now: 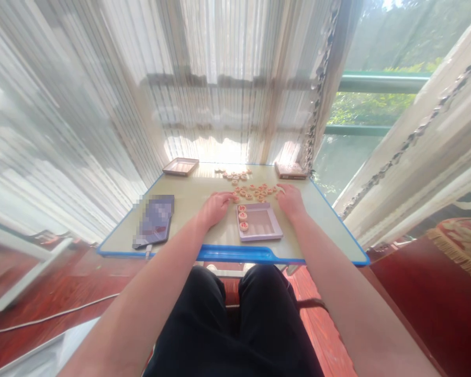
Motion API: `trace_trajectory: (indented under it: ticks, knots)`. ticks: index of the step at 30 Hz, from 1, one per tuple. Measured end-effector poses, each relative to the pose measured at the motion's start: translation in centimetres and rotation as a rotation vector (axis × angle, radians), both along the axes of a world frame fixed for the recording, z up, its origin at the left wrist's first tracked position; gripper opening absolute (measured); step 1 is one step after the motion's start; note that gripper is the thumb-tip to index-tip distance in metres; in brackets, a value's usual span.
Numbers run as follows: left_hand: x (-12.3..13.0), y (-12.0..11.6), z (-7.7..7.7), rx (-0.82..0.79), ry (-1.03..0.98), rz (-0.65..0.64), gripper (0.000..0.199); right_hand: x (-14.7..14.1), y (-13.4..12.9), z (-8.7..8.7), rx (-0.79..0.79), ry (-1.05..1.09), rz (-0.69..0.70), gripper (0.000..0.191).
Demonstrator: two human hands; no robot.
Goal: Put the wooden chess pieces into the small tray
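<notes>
My left hand (216,208) rests on the table with its fingers stretched out. Its fingertips touch a round xiangqi piece (236,199) at the left edge of a loose spread of pieces (249,196). On the right side of this spread lies my right hand (291,202), fingers apart, the tips beside a piece (275,189). Between my forearms sits a shallow open box (277,226). Three pieces with red characters stand in a column along its left wall, the nearest being a red-marked piece (244,226).
Farther back is another group of pieces (235,175). A shallow box lid (180,166) lies at the back left, a flat box (290,170) at the back right. A phone or tablet (155,220) with a white cable lies left. Blue edging (235,253) borders the table; curtains hang behind.
</notes>
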State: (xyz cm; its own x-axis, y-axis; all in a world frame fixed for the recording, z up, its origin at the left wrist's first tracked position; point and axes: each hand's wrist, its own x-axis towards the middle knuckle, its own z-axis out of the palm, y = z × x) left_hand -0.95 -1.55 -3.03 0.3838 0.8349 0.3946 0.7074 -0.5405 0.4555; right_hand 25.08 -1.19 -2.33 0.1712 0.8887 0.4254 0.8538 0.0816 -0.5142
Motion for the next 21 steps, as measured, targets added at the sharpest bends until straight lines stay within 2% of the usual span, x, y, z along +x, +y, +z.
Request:
trace_trajectory:
  ticks: [6,14,21]
  knots:
    - [-0.2,0.1,-0.1,0.029,-0.038,0.054,0.044,0.6,0.9,-0.8,-0.08,-0.043,0.045,0.039]
    - [-0.1,0.6,-0.5,0.017,-0.014,0.076,0.044,0.6,1.4,-0.9,-0.03,-0.058,0.06,0.039]
    - [-0.1,0.5,-0.4,0.021,-0.049,0.088,0.044,0.2,1.6,-1.0,-0.088,-0.084,0.24,0.036]
